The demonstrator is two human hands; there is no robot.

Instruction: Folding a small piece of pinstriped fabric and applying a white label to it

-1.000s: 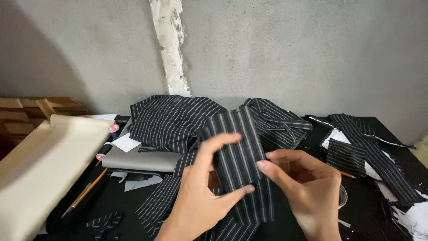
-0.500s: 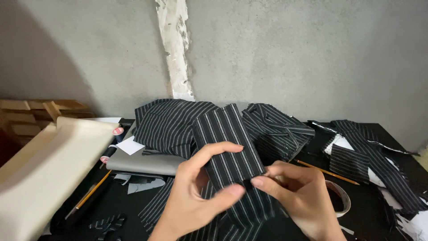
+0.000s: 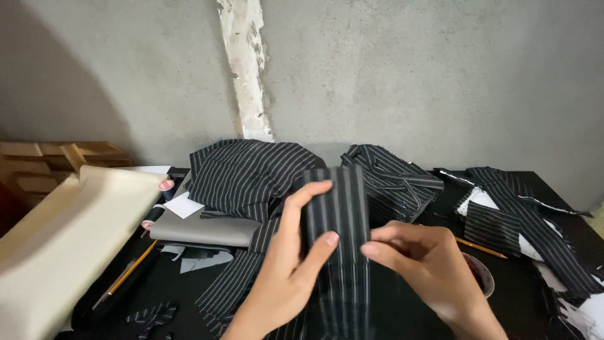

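Observation:
A narrow strip of black cloth with thin white stripes stands upright in front of me over the black table. My left hand grips it from the left, fingers behind and thumb pressed on its front. My right hand pinches the strip's right edge lower down, fingers curled. The strip's lower part is blurred. Behind it lies a heap of the same striped cloth.
A cream roll of material lies at the left, with a grey piece, thread spools and a pencil beside it. More striped pieces, a second pencil and a small round dish sit at the right. A concrete wall stands behind.
The strip has been drawn narrower and stands more upright. My right hand has slid from its right side lower, pinching the edge. The view has shifted slightly.

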